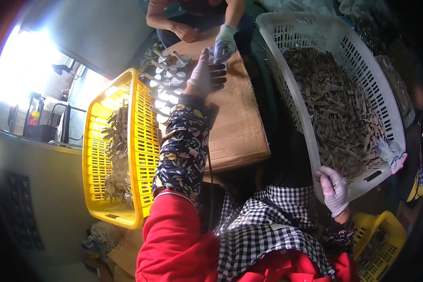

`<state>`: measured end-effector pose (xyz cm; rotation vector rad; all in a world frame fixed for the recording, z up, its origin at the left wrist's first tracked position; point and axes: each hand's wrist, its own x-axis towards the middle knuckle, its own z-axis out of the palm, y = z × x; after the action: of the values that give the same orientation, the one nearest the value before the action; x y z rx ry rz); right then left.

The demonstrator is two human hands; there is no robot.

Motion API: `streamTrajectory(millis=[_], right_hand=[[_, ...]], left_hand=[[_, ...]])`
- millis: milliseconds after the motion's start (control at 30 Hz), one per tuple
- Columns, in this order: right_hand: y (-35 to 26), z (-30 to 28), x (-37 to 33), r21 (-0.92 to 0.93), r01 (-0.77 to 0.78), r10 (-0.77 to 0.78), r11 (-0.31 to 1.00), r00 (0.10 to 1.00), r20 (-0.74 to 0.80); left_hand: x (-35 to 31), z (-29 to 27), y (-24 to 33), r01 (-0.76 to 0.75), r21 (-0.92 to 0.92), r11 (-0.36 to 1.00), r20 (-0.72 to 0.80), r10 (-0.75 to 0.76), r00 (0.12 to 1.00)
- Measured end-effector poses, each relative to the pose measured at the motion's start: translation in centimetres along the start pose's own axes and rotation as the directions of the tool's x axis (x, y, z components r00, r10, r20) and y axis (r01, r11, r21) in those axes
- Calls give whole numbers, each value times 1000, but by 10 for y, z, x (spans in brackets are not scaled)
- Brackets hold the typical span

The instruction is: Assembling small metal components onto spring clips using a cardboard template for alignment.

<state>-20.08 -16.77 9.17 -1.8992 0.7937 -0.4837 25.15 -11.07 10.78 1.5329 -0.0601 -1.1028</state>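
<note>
Stemmed discs point(176, 77) lie at nine o'clock from our left hand point(201, 77).
They crowd one side of the box point(235, 127), stems mostly leaning toward ten; our left hand is nearer, fingers spread, a co-worker's hand point(225, 43) just beside at one o'clock. Bare box top opens from three to five o'clock, out to its edge. Our right hand point(333, 191) is by the white basket point(301, 16), fingers bent; whether they grip its rim, we cannot tell.
</note>
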Motion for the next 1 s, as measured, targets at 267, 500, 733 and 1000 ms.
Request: streamTrajectory(millis=[267, 500, 733, 1000], right_hand=[[5, 5, 7, -81, 48, -51, 996, 998, -33], [-3, 8, 4, -110, 75, -78, 991, 997, -19], [-4, 5, 2, -116, 42, -51, 992, 996, -71], [8, -28, 28, -219, 81, -55, 972, 991, 125]], left_hand=[[11, 3, 10, 40, -213, 976, 102, -18, 995], [44, -21, -5, -5, -391, 921, 162, 74, 984], [49, -14, -5, -113, -107, 988, 80, 122, 989], [32, -12, -11, -108, -3, 994, 49, 108, 993]])
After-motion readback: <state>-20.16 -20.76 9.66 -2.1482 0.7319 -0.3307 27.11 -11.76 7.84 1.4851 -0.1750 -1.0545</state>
